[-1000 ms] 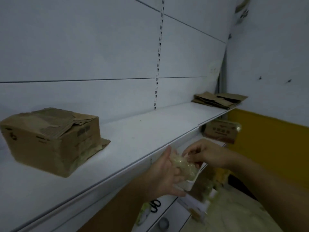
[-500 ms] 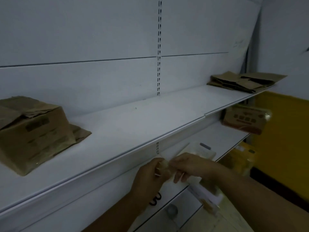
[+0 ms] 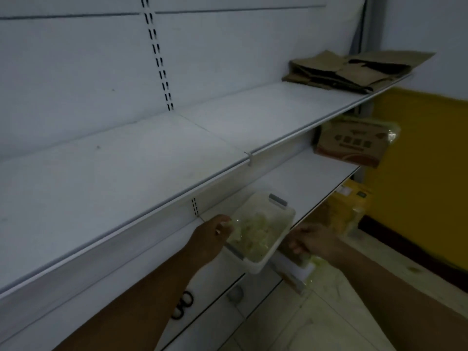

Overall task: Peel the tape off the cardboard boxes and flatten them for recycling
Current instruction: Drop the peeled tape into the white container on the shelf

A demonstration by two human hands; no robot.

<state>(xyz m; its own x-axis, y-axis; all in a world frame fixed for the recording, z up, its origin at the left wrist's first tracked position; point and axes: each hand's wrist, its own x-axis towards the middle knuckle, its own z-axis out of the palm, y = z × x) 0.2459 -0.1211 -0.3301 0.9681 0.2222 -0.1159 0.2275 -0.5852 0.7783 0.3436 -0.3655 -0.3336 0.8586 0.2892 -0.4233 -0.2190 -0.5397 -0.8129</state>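
A white plastic bin point(image 3: 283, 225) sits on the lower shelf, with crumpled clear tape point(image 3: 255, 234) inside it. My left hand point(image 3: 211, 238) is at the bin's left rim, its fingertips pinched on the edge of the tape wad. My right hand point(image 3: 312, 240) hangs just right of the bin with its fingers curled and nothing visible in them. Flattened cardboard boxes point(image 3: 349, 72) lie stacked at the far right end of the upper shelf. The brown box seen earlier is out of view.
The white upper shelf point(image 3: 141, 168) juts out above my hands. A printed carton point(image 3: 354, 143) stands on the lower shelf at right. Black scissors point(image 3: 182, 306) and a small round object point(image 3: 234, 292) lie on shelves below. A yellow wall point(image 3: 425, 160) is at right.
My view has swung right and down, so the brown box has left the frame. The tape wad held between both hands is now in the bin, and my right hand has moved away.
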